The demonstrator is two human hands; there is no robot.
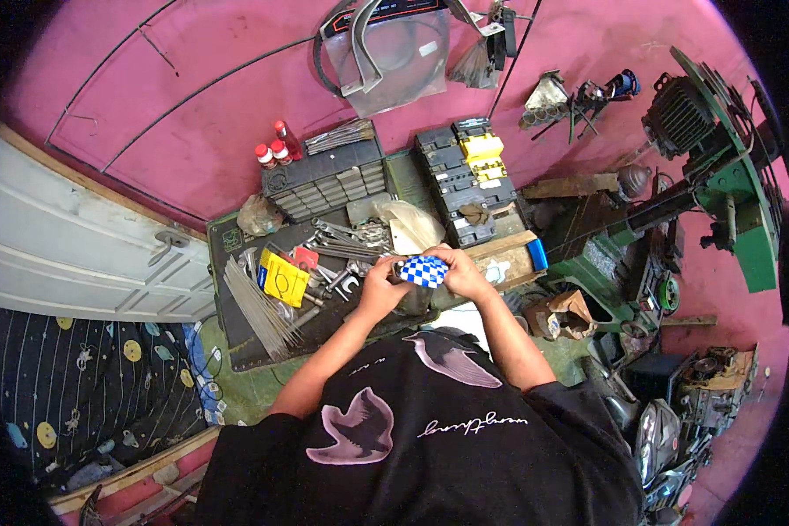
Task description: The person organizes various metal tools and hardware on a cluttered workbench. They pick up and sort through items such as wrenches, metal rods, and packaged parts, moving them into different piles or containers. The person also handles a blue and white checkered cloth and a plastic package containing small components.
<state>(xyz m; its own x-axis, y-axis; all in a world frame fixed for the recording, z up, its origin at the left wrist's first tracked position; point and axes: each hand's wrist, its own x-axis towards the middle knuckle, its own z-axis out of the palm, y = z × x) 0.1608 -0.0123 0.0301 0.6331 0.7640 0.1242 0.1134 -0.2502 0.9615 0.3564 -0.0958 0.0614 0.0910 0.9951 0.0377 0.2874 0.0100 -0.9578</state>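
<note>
A small blue-and-white checkered thing (423,271), perhaps a packet or box, is held between my two hands above the near edge of the workbench. My left hand (380,287) grips its left end, where a darker part shows by the fingers. On the other end, the fingers of my right hand (463,273) are closed round its top right side. Just beyond my left hand lie several wrenches (346,237) in a pile, and an open-end wrench (351,285) rests close to its wrist. A clear plastic bag (409,223) sits behind the checkered thing. What exactly it is, I cannot make out.
Left on the bench are a yellow packet (282,280) and a bundle of thin rods (256,307). A drawer cabinet (329,188) and black-and-yellow cases (465,175) stand at the back. A wooden tray (508,260) lies right, beside a green drill press (736,188).
</note>
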